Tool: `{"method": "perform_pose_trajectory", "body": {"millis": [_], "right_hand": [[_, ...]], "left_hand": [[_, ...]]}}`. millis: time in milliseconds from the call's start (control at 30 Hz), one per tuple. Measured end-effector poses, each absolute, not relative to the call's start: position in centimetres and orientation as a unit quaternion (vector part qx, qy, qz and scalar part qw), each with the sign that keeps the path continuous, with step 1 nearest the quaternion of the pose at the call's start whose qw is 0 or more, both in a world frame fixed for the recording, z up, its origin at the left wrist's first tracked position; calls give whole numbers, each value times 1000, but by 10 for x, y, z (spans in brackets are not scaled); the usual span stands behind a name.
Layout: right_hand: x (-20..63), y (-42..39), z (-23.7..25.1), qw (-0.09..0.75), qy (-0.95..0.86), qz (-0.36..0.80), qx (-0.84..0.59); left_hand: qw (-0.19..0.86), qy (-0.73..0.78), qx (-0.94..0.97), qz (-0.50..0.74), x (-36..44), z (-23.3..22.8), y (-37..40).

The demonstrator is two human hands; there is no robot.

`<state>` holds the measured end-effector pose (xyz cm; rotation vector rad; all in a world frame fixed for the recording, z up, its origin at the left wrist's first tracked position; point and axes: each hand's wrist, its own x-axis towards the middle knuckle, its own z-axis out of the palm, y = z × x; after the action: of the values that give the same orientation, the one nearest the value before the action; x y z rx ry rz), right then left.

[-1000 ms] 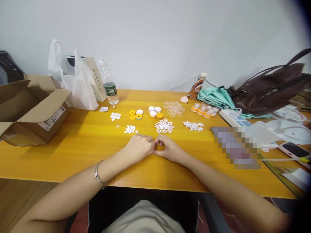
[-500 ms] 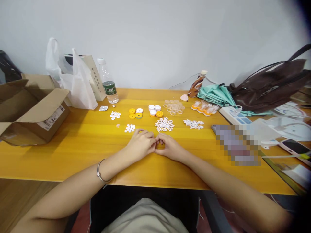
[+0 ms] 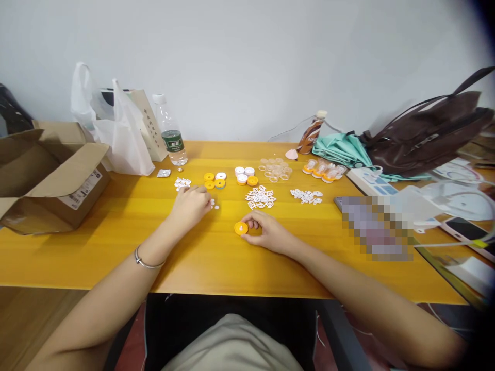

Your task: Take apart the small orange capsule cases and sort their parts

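Observation:
Between the thumb and fingers of my right hand (image 3: 266, 232) is a round orange plastic disc (image 3: 239, 231) with a small pale piece at its middle. My left hand (image 3: 191, 206) is over the left part of the table, fingers curled down beside a cluster of small white pieces (image 3: 181, 182). Its fingertips are hidden, so what they pinch does not show. That hand partly covers a group of small white discs (image 3: 216, 207). Beyond the hands lie orange and white round parts (image 3: 209, 177), white and orange caps (image 3: 252, 181), and white openwork pieces (image 3: 261, 197).
Clear plastic cups (image 3: 274, 170), more white openwork pieces (image 3: 307, 196) and orange-based clear assemblies (image 3: 328, 174) lie right of centre. A cardboard box (image 3: 85, 180), white plastic bag (image 3: 124, 139) and water bottle (image 3: 174, 141) stand left. A dark bag (image 3: 421, 139) sits right.
My left hand has moved away from my right hand, leftward and toward the small white pieces. The orange disc now shows in my right hand, which stays nearly in place.

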<state>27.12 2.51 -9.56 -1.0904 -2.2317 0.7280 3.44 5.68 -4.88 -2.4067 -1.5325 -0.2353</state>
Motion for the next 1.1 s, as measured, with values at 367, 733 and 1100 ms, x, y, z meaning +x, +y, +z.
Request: {"method": "perform_pose_trajectory", "body": {"millis": [367, 733, 1100], "right_hand": [[271, 25, -95, 283, -823, 274, -409], [271, 27, -94, 301, -827, 276, -387], [270, 26, -92, 301, -826, 281, -386]], "left_hand": [[87, -420, -893, -139, 46, -49, 44], [172, -219, -951, -131, 72, -64, 34], [197, -148, -959, -137, 70, -61, 34]]}}
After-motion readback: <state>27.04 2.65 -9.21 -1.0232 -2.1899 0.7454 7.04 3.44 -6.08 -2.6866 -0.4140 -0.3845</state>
